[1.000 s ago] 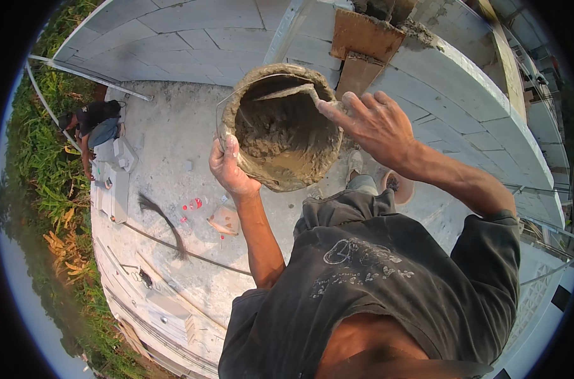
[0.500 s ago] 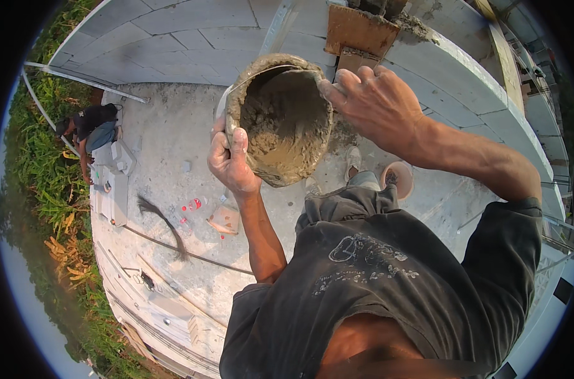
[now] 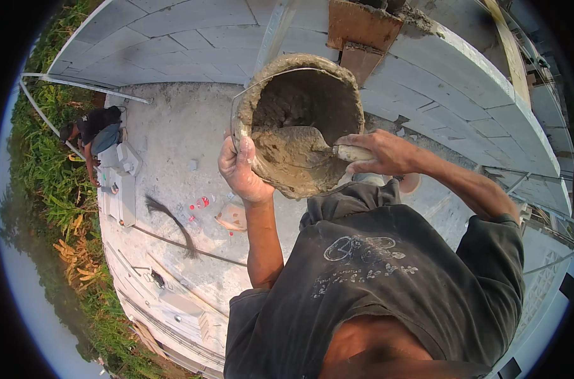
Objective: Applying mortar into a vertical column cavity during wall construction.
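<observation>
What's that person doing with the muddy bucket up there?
A person is high up beside a grey block wall. Their left hand grips the rim of a mortar-caked bucket, tipped toward them. Their right hand holds a trowel inside it, digging into wet grey mortar. Far below, another person crouches on the concrete.

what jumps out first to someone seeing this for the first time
A mortar-caked bucket fills the upper centre, tipped toward the camera with wet grey mortar inside. The left hand grips its rim while the right hand holds a trowel handle digging into the mix. Far below at left, another person crouches on a concrete slab beside grass.
</observation>
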`<state>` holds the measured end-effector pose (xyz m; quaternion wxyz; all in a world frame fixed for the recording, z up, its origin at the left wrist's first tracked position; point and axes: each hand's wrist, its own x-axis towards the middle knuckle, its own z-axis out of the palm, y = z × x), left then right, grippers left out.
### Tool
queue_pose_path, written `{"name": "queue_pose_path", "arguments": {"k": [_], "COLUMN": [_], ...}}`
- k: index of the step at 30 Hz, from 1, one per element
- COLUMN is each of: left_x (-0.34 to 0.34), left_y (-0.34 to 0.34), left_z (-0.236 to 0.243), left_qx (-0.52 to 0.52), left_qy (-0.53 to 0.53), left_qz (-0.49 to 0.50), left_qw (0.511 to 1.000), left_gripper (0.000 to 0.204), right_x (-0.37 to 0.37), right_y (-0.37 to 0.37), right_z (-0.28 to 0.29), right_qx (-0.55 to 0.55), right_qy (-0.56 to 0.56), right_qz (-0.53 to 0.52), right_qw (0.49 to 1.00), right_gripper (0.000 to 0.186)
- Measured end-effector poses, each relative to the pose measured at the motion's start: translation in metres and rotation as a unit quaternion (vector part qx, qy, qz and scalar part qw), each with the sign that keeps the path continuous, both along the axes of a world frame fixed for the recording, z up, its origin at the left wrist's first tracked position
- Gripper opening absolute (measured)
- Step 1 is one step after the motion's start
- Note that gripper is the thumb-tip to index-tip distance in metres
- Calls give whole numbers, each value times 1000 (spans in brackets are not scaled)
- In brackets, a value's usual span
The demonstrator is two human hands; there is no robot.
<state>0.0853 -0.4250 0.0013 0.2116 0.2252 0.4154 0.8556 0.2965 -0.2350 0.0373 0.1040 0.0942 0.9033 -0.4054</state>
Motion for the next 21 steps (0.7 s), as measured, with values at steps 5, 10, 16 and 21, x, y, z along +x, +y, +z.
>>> {"name": "queue_pose_path", "arguments": {"k": [5, 10, 16, 21], "left_x": [13, 10, -1, 3], "left_y": [21, 33, 37, 37], "left_z": [8, 5, -16, -41], "left_qx": [-3, 6, 32, 48], "left_qy": [-54, -113, -276, -335], "left_qz": [-28, -26, -29, -60], "left_qw": [998, 993, 960, 939], "left_gripper": [29, 34, 44, 49], "right_x": [15, 32, 51, 71], "right_y": [-8, 8, 35, 67], "right_z": [-12, 0, 40, 93], "right_qx": [-91, -102, -82, -97], "right_qy": [-21, -40, -11, -2], "right_qz": [-82, -105, -105, -96], "right_qw": [992, 988, 991, 991], "right_gripper": [66, 65, 63, 59]}}
